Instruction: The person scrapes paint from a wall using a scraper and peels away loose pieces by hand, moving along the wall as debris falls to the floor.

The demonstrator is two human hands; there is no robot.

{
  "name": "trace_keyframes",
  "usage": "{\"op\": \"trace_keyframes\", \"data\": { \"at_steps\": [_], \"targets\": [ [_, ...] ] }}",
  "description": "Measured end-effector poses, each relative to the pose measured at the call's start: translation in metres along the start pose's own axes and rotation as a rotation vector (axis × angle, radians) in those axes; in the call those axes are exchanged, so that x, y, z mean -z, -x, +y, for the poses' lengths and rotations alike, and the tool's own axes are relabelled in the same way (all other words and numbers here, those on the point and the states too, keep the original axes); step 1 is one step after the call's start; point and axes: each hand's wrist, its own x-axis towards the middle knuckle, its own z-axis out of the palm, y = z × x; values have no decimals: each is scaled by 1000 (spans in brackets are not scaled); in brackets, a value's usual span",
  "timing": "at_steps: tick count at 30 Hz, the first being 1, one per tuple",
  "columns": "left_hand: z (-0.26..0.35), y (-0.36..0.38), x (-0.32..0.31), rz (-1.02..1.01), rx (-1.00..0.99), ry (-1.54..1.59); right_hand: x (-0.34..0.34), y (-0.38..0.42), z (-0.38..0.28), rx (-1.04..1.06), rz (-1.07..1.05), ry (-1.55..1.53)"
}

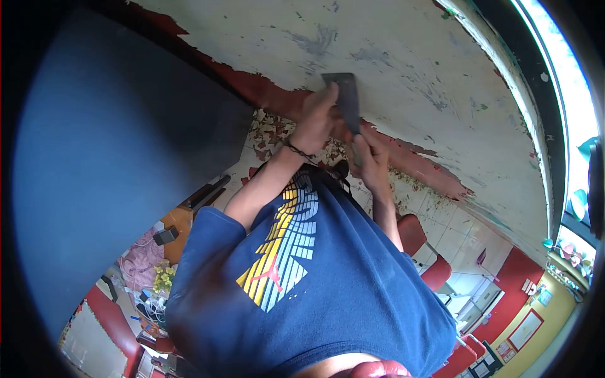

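Observation:
My right hand is closed around the handle of a paint scraper with a broad, dark metal blade. The blade lies against a whitish wall that has grey scuffs and patchy, ragged paint. My left hand, slightly blurred and with a dark cord bracelet at its wrist, grips the blade's left side near the front edge. Along the lower wall runs a torn-edged band of red paint, just past my hands.
Paint flakes litter the tiled floor at the wall's foot. A large dark panel fills the left side. Red chairs stand at right, and a cluttered table with yellow flowers at lower left. A bright window borders the wall.

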Motion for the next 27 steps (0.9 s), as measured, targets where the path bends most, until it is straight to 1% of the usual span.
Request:
{"op": "trace_keyframes", "data": {
  "at_steps": [1, 2, 3, 4, 6, 7, 10, 12, 13, 14, 17, 19, 20, 22, 24, 26, 27],
  "targets": [
    [3, 0, 0, -1, 2, 1, -12, -2, -1, 53, 4, -35],
    [6, 3, 3, -37, -43, -37, -19, -1, -3, 99, 5, -77],
    [9, 5, 5, -75, -89, -80, -23, 4, -5, 109, 15, -39],
    [5, 4, 5, -77, -90, -92, -20, 10, -1, 114, 14, -48],
    [-14, 3, -1, 13, -27, -235, -6, 20, 9, 74, 29, -163],
    [-16, 4, -3, -32, -28, -220, -5, 16, 10, 81, 21, -156],
    [-9, 1, 3, -50, -39, -275, -9, 14, 15, 26, 68, -133],
    [-7, 5, -3, -64, -46, -232, -18, 19, 13, 80, 41, -189],
    [-6, 8, -5, -77, -63, -196, -18, 20, 13, 92, 81, -126],
    [-8, 9, -3, -81, -56, -206, -14, 21, 14, 95, 89, -136],
    [-9, 2, -5, -58, -54, -201, 0, 12, 9, 96, 37, -120],
    [0, 1, -3, 89, -166, -117, -9, 0, 7, 94, -17, -89],
    [10, 1, 2, 88, -159, -119, -20, -5, -4, 92, -11, -92],
    [33, 0, 11, -31, -317, -114, -41, -13, -30, 127, -100, -22],
    [34, 2, 7, 19, -319, -149, -36, -11, -23, 125, -99, -30],
    [17, 0, 7, 98, -178, -214, -19, -9, -12, 136, -113, -15],
    [3, -2, 10, 106, -202, -207, -6, -3, -3, 108, -81, -22]
  ]
}}
